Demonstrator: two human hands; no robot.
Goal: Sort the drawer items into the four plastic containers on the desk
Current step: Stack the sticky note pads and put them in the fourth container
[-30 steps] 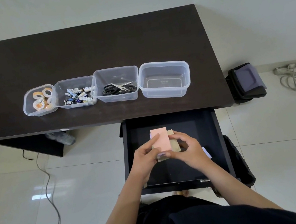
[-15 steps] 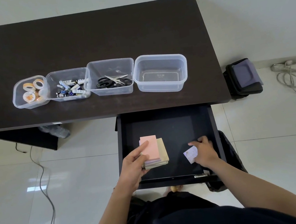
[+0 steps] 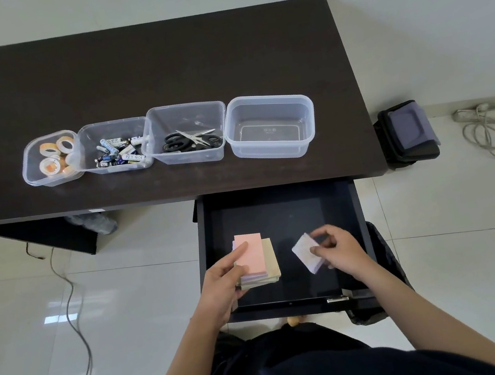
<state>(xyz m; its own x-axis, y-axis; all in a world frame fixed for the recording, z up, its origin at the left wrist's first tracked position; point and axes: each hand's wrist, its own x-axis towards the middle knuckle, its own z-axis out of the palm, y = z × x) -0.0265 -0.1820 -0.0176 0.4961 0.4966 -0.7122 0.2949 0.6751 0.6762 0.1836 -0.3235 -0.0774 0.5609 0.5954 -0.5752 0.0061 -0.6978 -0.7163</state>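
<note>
My left hand (image 3: 222,282) grips a stack of sticky-note pads (image 3: 258,259), pink on top, over the open black drawer (image 3: 279,214). My right hand (image 3: 339,249) pinches a small pale lilac pad (image 3: 305,252) to the right of the stack, lifted off the drawer floor. On the dark desk (image 3: 141,68) stand four clear containers in a row: one with tape rolls (image 3: 49,159), one with batteries (image 3: 115,149), one with scissors (image 3: 188,133), and an empty one (image 3: 270,126) at the right.
A black bag (image 3: 408,134) sits on the floor right of the desk, with coiled white cable (image 3: 494,131) beyond it. Grey cables (image 3: 71,310) run across the tiled floor at left. Another dark bag (image 3: 384,250) leans beside the drawer.
My right hand left the stack, reached to the drawer's right side and picked up the lilac pad. My left hand keeps holding the stack.
</note>
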